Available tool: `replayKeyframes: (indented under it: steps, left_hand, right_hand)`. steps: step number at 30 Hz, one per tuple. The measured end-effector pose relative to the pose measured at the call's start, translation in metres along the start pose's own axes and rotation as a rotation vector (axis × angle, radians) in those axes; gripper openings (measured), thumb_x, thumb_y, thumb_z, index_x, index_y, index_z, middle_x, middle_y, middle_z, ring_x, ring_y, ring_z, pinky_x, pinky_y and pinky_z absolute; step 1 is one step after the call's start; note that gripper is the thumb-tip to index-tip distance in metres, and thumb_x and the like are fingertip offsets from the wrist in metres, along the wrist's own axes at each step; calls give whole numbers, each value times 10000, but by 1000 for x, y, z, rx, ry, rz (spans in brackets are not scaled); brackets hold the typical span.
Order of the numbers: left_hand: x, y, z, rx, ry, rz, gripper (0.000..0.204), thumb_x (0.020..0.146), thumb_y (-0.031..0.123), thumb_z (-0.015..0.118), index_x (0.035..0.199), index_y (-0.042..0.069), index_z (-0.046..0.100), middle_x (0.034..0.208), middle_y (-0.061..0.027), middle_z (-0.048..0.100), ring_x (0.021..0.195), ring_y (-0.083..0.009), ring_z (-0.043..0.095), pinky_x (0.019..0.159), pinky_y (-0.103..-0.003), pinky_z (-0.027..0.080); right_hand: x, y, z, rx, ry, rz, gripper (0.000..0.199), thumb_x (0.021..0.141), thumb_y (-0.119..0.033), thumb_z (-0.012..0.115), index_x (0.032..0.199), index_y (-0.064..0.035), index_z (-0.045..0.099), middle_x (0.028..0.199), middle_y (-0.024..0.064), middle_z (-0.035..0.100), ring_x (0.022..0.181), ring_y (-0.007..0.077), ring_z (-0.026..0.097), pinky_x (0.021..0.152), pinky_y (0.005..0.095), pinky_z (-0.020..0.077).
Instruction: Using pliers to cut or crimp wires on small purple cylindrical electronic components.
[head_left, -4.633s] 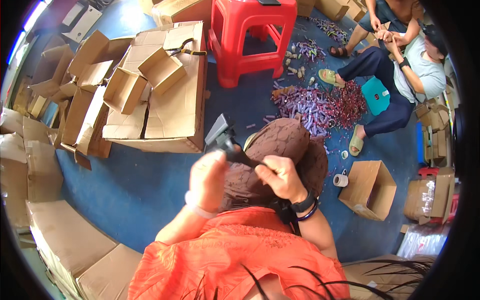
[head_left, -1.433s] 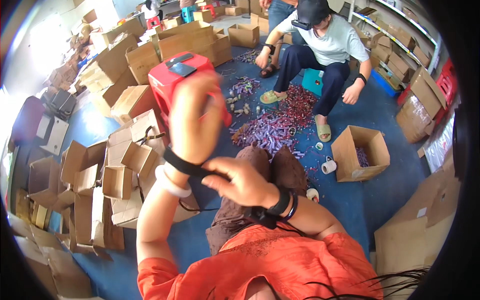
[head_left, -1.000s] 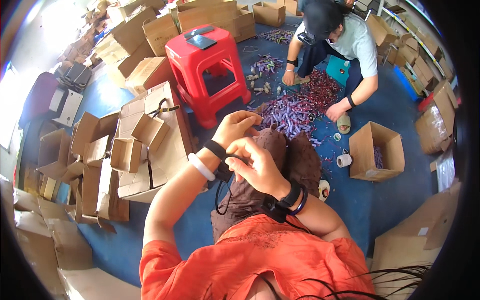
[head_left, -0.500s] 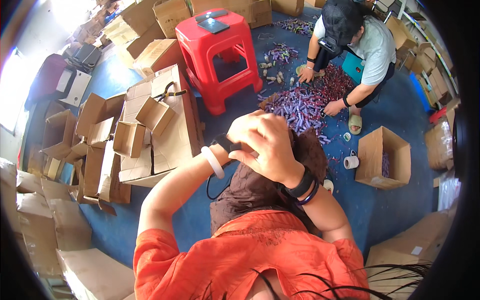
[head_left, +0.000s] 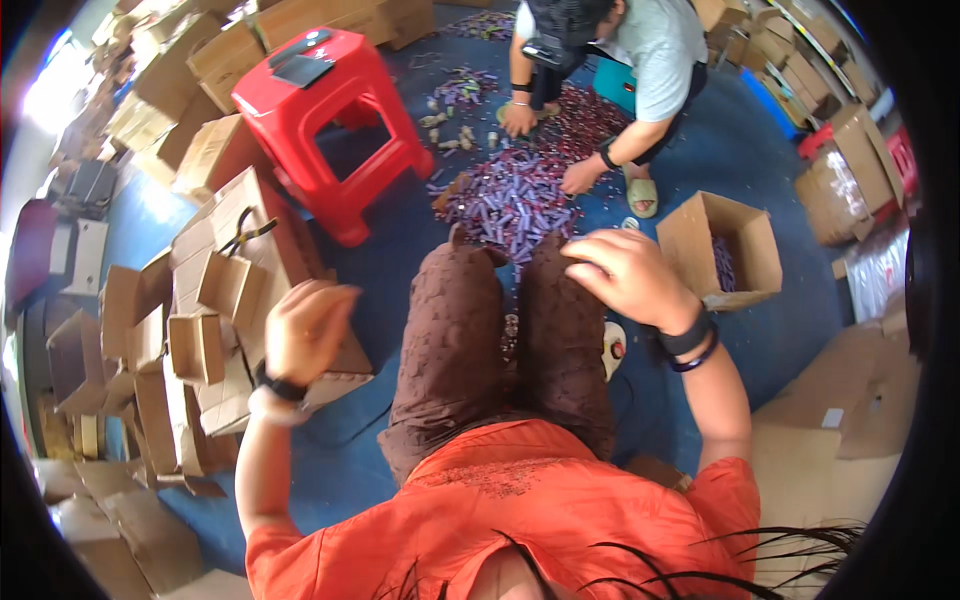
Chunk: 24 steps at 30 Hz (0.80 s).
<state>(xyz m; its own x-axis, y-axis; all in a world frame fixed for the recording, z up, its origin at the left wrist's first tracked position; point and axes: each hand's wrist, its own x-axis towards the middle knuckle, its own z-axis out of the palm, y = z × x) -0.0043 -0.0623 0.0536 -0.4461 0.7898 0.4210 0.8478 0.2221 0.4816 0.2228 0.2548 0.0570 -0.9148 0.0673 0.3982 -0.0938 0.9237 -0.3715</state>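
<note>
Blue floor (head_left: pixel 400 270) everywhere, with folded cardboard boxes (head_left: pixel 215 320) just left of the brown trousered knees (head_left: pixel 500 330). Left hand (head_left: pixel 305 330) hovers beside those knees, loosely curled, empty. Right hand (head_left: pixel 625 275) rests on the right knee, fingers relaxed, gripping nothing.

L hand (head_left: pixel 305 328) raised out to the side, fingers loosely curled, holding nothing. R hand (head_left: pixel 625 277) palm down on R knee, fingers relaxed. Both elbows bent.
</note>
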Motion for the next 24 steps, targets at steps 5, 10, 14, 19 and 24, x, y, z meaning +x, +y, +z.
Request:
replayKeyframes:
  steps: [5,10,14,19,24]
  left_hand:
    - [-124,-59,1,170,-131,-336,45,813,46,629,836,31,665,830,-129,674,789,-313,644,725,-390,500]
    - [-116,-71,-16,384,-1045,-655,183,750,236,732,882,113,702,918,-116,676,882,-324,629,752,-409,504]
    - [34,-59,12,54,-106,29,165,789,-62,595,919,10,668,828,-113,665,719,-259,615,654,-352,485]
    - [223,-74,109,180,-171,470,167,822,4,602,982,22,646,777,-125,617,693,-304,595,652,-369,488]
    - [279,-158,213,346,-415,580,138,840,93,608,966,54,646,757,-126,621,715,-317,605,655,-414,491]
  right_hand:
    - [-188,63,-21,-256,-109,578,83,866,-134,594,888,-62,630,826,132,619,774,355,598,679,450,476]
    - [-274,107,-63,-203,-1007,969,73,778,-138,619,771,-73,653,804,157,667,792,362,641,723,426,521]
    - [-215,190,-80,-420,-313,907,139,826,-143,561,784,-34,637,808,199,643,770,396,619,675,472,493]
    - [-103,262,-19,-528,-490,734,158,826,-150,542,817,-28,642,834,197,643,827,392,618,746,486,487]
    - [-54,298,79,-334,-666,431,142,825,-187,580,854,-63,643,883,146,661,849,330,652,721,456,524]
